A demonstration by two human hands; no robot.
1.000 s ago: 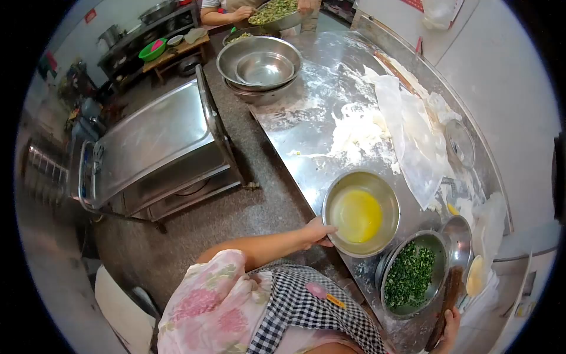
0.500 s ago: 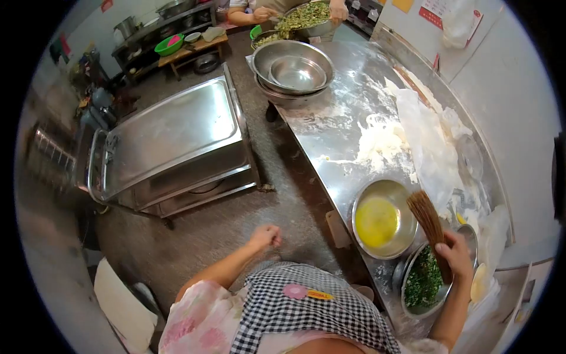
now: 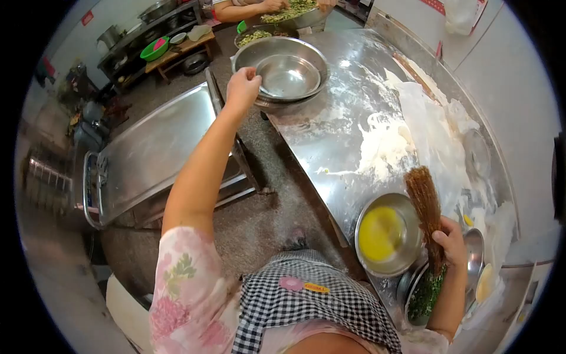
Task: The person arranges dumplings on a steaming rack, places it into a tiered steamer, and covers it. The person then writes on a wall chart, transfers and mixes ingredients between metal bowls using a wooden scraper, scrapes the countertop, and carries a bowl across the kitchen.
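My left hand (image 3: 243, 89) reaches out over the far end of the table, fingers closed at the left rim of a small metal bowl (image 3: 289, 76). That bowl sits inside a larger metal bowl (image 3: 315, 56). In my right hand (image 3: 451, 241) is a brown bristle brush (image 3: 423, 197), bristles pointing up and away. It is held above a bowl of chopped greens (image 3: 425, 295), partly hidden by my hand and the brush. Left of the brush stands a metal bowl (image 3: 407, 262) with yellow liquid (image 3: 380, 233) in it.
White flour (image 3: 383, 141) lies on the steel table (image 3: 330, 135), with plastic sheeting (image 3: 424, 118) and a rolling pin (image 3: 415, 74) along the wall. A steel cart (image 3: 156, 147) stands at left. At the far end, another person's hand (image 3: 274, 6) is at a basin of chopped vegetables (image 3: 298, 12).
My left hand has gone from near my waist out to the stacked bowls. My right hand still holds the brush, which has shifted slightly. The view has tilted a little.
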